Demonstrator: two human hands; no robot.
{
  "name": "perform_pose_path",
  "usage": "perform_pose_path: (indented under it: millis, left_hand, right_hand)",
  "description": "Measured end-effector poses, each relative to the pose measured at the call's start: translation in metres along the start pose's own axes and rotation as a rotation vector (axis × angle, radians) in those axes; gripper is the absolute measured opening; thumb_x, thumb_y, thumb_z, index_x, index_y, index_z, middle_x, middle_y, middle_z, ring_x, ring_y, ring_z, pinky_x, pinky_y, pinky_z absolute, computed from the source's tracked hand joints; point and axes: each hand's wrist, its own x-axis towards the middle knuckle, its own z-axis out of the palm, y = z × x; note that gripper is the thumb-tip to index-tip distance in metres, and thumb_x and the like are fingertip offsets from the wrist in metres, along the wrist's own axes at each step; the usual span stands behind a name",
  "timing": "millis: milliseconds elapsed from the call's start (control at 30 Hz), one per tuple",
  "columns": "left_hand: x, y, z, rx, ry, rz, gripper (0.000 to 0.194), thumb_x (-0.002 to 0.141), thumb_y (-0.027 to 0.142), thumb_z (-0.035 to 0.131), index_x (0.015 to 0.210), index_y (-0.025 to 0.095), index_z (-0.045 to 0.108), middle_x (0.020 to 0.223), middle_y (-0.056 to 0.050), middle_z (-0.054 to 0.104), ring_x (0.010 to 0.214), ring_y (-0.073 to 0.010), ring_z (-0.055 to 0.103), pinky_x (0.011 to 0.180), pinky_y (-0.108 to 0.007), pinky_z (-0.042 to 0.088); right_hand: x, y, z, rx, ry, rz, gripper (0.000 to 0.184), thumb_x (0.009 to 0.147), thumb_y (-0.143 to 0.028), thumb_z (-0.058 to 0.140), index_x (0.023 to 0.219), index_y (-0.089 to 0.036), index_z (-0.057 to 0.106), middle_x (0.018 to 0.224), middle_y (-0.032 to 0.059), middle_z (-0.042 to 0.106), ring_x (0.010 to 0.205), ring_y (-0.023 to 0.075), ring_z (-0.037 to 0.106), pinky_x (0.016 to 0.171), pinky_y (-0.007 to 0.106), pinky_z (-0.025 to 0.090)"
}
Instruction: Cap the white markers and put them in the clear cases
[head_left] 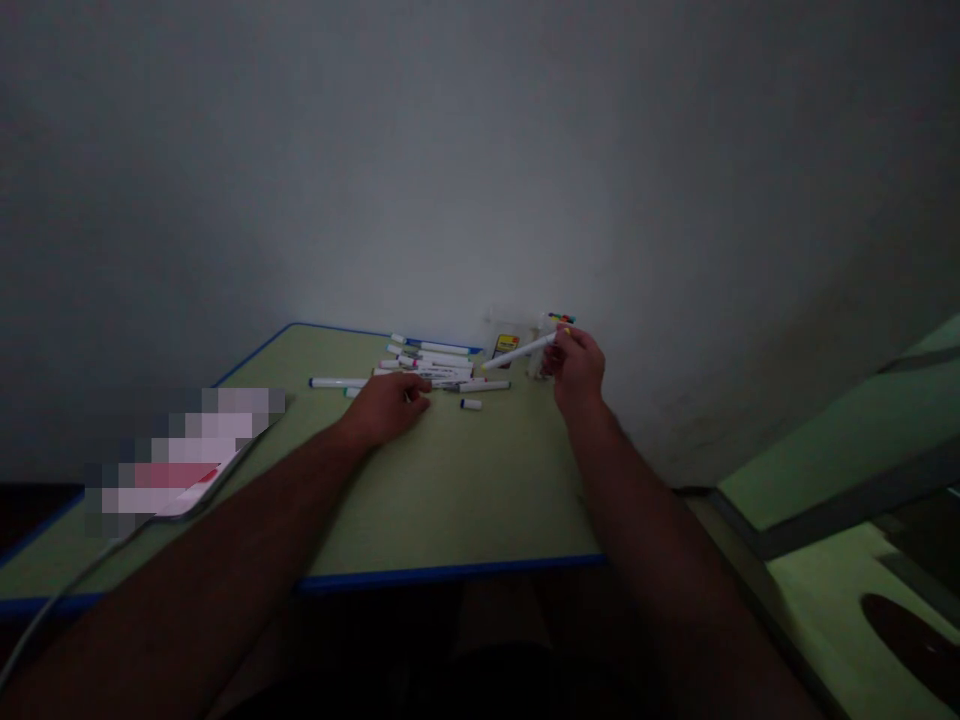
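A white marker (520,352) with yellow at its ends is in my right hand (579,368), gripped by the end near the fingers and pointing left above the table. My left hand (388,405) rests at the near side of a spread of white markers (442,362). Its fingers are loosely bent, with a gap between thumb and fingertips and nothing visible in them. Several loose caps lie among the markers, and a dark-ended cap (471,404) sits alone in front of them. Beside my right hand stands a clear plastic case (504,335) with a yellow and red label, partly hidden by the hand.
The green table (465,490) has a blue edge and stands against a grey wall (420,180). On the left lies a pixelated flat device (199,490) with a cable (67,595). A green-lit surface (840,600) is at the lower right. The light is dim.
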Motion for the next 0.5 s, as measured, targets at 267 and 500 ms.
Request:
perform_pose_path:
  millis: [267, 500]
  left_hand:
    - [0.002, -0.006, 0.006, 0.029, -0.039, 0.051, 0.025, 0.073, 0.034, 0.066, 0.092, 0.025, 0.08, 0.076, -0.006, 0.073, 0.072, -0.0234, 0.066, 0.072, -0.036, 0.05]
    - [0.001, -0.002, 0.003, 0.022, -0.072, 0.062, 0.025, 0.073, 0.035, 0.069, 0.092, 0.027, 0.082, 0.095, -0.011, 0.078, 0.087, -0.0302, 0.069, 0.083, -0.043, 0.051]
  right_hand:
    - [0.044, -0.042, -0.024, -0.014, 0.326, -0.132, 0.016, 0.08, -0.023, 0.067, 0.096, -0.02, 0.063, 0.078, -0.003, 0.061, 0.054, 0.006, 0.055, 0.043, 0.015, 0.046]
    - [0.086, -0.073, -0.043, -0.181, 0.431, -0.292, 0.015, 0.087, -0.021, 0.06, 0.101, -0.021, 0.059, 0.082, -0.0029, 0.06, 0.058, 0.0076, 0.059, 0.044, 0.016, 0.047]
